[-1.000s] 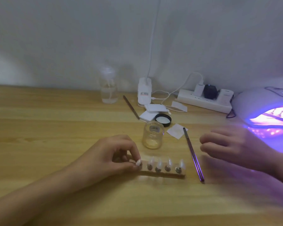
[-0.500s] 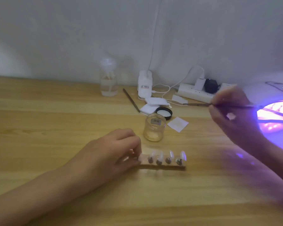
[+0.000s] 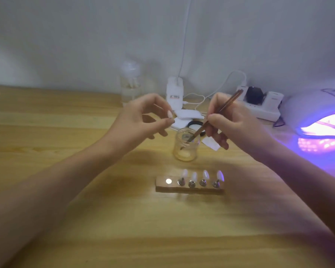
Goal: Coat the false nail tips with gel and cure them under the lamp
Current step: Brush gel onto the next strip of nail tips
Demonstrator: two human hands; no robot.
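Counter: Tips (image 3: pixel 205 174), five in all. Four stand on metal pegs in a row on the holder (image 3: pixel 190 189), near you on the table (image 3: pixel 85 229). The fifth tip (image 3: pixel 170 114) is up in your left hand (image 3: pixel 141 120), pinched between thumb and forefinger, with the other fingers loosely curled.

Watcher: One bare disc (image 3: pixel 168 181) shows at the holder's left end, beside the four pegs. Your left hand hangs above the table, left of the jar (image 3: pixel 186 151), and touches nothing else.

Counter: One jar, open, just beyond the holder. One brush (image 3: pixel 223 106), gripped like a pen in your right hand (image 3: pixel 238 126), fingers curled round the shaft. It slants down and its lower end is inside the jar. Whether it touches the gel, I cannot tell.

Watcher: One lamp (image 3: pixel 307 105) at your far right, lit violet, well apart from the holder; its glow tints the rightmost tip. Behind the jar you have one black lid (image 3: pixel 194 124), partly hidden by the brush, and a small stack of white pads (image 3: pixel 186 115). One white paper (image 3: pixel 211 145) square lies right of the jar, half under your fingers. By the wall stand one clear bottle (image 3: pixel 130 88) and one strip (image 3: pixel 263 113) with three plugs (image 3: pixel 254 94), two white and one black. Your right forearm crosses between holder and lamp.
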